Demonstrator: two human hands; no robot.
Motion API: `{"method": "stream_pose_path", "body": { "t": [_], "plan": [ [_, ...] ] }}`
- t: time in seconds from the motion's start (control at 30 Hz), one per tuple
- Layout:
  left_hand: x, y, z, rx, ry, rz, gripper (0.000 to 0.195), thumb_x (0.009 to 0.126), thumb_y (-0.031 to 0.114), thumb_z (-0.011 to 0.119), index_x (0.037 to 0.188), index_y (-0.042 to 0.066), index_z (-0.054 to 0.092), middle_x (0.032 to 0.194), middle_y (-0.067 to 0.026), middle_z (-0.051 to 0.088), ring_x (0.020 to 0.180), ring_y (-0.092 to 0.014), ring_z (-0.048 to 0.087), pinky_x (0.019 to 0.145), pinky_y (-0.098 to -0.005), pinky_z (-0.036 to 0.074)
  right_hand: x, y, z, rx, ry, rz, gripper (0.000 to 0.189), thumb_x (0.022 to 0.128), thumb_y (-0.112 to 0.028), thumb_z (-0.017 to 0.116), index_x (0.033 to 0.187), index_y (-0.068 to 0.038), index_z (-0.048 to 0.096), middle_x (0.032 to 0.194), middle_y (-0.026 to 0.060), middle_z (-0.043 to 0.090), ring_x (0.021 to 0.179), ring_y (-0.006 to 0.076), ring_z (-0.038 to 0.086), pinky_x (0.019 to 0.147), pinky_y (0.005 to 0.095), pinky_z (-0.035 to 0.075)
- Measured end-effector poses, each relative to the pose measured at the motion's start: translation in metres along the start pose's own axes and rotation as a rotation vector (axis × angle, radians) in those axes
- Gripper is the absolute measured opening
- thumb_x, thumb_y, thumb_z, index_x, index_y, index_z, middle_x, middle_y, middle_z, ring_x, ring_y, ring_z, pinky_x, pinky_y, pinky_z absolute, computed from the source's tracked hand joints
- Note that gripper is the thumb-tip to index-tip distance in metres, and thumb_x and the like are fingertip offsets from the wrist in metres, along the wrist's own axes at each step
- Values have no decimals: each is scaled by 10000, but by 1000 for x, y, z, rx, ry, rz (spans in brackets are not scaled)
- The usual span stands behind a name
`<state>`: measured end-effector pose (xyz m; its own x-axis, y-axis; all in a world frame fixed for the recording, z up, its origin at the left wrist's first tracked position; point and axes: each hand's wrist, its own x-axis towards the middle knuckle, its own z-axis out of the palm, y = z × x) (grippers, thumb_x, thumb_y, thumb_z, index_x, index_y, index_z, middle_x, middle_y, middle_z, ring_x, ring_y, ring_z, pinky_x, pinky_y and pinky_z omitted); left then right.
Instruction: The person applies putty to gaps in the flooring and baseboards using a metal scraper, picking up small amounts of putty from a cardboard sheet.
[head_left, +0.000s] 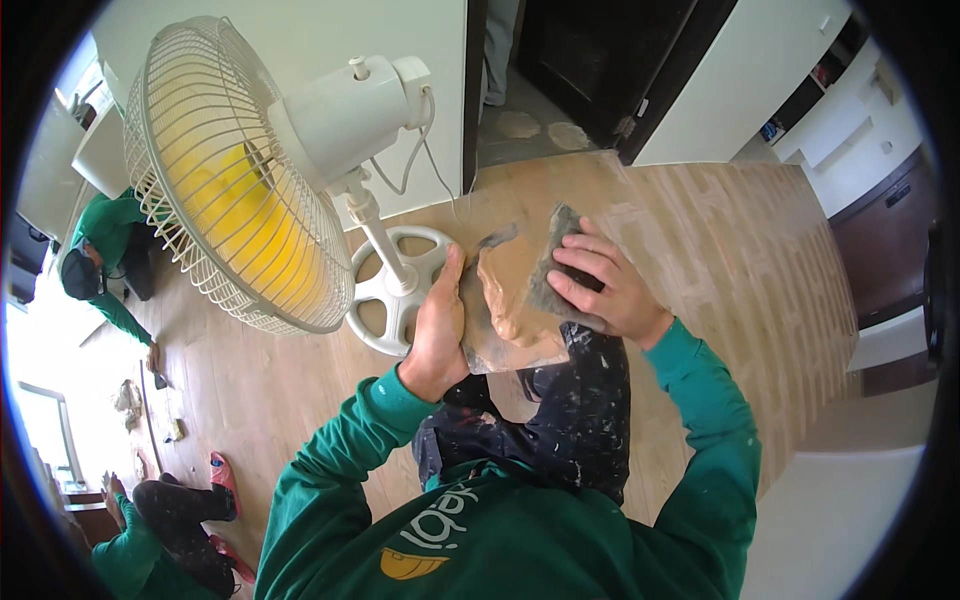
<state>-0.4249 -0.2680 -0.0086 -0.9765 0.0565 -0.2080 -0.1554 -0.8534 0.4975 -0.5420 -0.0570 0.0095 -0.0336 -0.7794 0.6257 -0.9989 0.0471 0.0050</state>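
Observation:
In the head view my left hand (439, 322) grips the left edge of a flat board (480, 361), thumb lying along its side. A thick, wet mound of tan paste (506, 300), like filler, covers much of the board. My right hand (607, 281) holds a worn grey pad or flexible spreader (556, 289) at the board's right side, fingers spread over its face; its exact kind cannot be told. A dark smear or strip (499, 235) shows at the board's top edge. Below the board are my paint-spattered dark trousers (592, 405).
A pedestal fan (337, 112) with a round base (397, 300) stands close at the left, its cord hanging by the wall. Wood-look floor (720, 247) bears pale smears at the right. A dark door (600, 60) is ahead. Two co-workers (112, 232) in green are low down at the left.

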Motion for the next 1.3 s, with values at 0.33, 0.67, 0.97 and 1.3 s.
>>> {"method": "stream_pose_path", "body": {
  "t": [0.33, 0.67, 0.97, 1.3],
  "plan": [
    [20, -4, -11, -90, 72, 173, 636, 1050, 523, 260, 1432, 31, 392, 1373, -162, 525, 1244, -331, 558, 1051, -475, 487, -12, -24, 29, 477, 627, 835, 340, 1032, -138, 427, 1311, 42, 499, 1259, 135, 552, 1136, 238, 513, 994, 351, 393],
    [34, -20, -8, -11, 51, 192, 603, 1065, 485, 229, 1407, 24, 415, 1300, -159, 569, 1159, -308, 615, 996, -454, 532, -9, -75, 47, 466, 465, 715, 445, 993, -214, 429, 1338, 66, 447, 1241, 187, 548, 1104, 253, 556, 956, 351, 432],
    [-19, -4, -24, 5, 229, 151, 578, 1047, 502, 352, 1333, 21, 497, 1208, -92, 626, 1058, -224, 653, 912, -387, 559, -38, -66, 67, 918, 527, 1088, 407, 972, -198, 446, 1301, 39, 482, 1221, 150, 578, 1084, 227, 595, 921, 384, 487],
    [-86, -54, -106, -298, 245, 12, 549, 1018, 506, 446, 1324, 58, 531, 1203, -94, 650, 1046, -232, 662, 935, -394, 538, -26, -108, 123, 1300, -41, 1240, 338, 962, -138, 586, 1258, 18, 537, 1120, 66, 607, 1016, 141, 592, 863, 270, 492]
  ]
}}
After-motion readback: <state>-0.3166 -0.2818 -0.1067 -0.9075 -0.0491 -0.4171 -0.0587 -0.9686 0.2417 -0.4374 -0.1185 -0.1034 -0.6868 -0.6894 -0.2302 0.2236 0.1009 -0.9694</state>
